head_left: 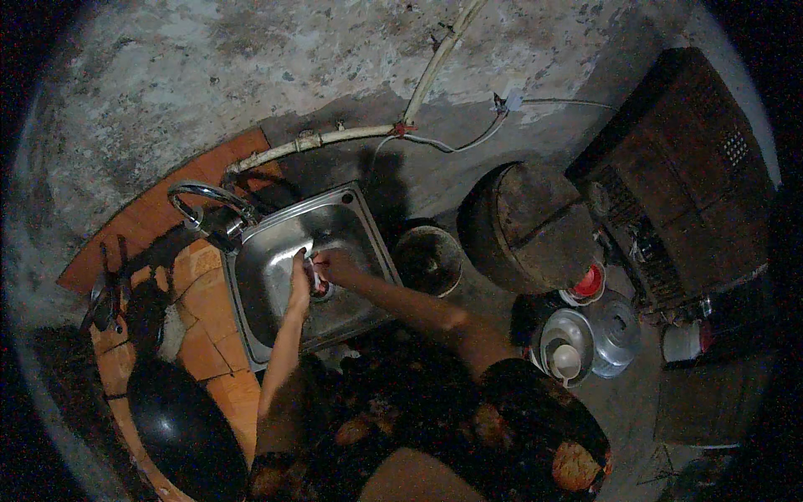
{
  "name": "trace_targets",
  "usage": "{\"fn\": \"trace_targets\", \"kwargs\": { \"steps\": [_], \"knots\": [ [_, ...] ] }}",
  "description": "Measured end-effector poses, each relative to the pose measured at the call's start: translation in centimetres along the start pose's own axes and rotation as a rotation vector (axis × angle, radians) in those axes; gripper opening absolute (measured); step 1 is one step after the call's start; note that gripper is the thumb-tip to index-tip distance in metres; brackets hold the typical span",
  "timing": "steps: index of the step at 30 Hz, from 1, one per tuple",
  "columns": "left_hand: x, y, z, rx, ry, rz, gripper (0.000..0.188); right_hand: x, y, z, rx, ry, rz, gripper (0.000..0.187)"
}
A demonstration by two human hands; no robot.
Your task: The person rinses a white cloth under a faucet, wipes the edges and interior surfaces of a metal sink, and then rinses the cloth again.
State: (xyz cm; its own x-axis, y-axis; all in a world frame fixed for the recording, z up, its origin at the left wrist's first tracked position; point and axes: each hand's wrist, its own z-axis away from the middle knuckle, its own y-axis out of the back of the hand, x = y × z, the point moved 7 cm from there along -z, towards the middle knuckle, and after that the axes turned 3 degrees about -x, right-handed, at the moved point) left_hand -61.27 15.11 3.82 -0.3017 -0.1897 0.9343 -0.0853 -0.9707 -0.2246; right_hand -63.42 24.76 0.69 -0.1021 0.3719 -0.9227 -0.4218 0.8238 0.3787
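Note:
Both my hands are over the bowl of a stainless steel sink (368, 234), close together near its middle. My left hand (301, 269) is closed around a small, slim thing with whitish and reddish parts (316, 280), too small and dim to name. From the right, my right hand (331, 266) reaches across with its fingers bent in against the same thing. What its fingertips grip is hidden. The drain lies just below the hands, partly covered. At the sink's far left corner a curved chrome faucet (201, 191) rises; no water stream can be made out.
Left of the sink, an orange tiled counter (201, 335) carries a big black wok (180, 427) and hanging utensils (104, 297). To the right stand a dark bucket (428, 258), a large round lidded vessel (535, 226), metal pots (615, 330) and a wooden cabinet (677, 176).

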Motion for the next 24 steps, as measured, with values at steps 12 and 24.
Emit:
{"fn": "trace_targets", "kwargs": {
  "steps": [12, 24],
  "knots": [
    [2.8, 6.9, 1.7, 0.098, -0.098, -0.095, 0.022, -4.1, 3.9, 1.0, 0.001, 0.005, -0.772, 0.022],
    [6.4, 4.3, 4.7, 0.03, -0.153, 0.294, 0.013, -7.7, 1.9, 1.6, -0.1, -0.006, -0.758, 0.025]
  ]
}}
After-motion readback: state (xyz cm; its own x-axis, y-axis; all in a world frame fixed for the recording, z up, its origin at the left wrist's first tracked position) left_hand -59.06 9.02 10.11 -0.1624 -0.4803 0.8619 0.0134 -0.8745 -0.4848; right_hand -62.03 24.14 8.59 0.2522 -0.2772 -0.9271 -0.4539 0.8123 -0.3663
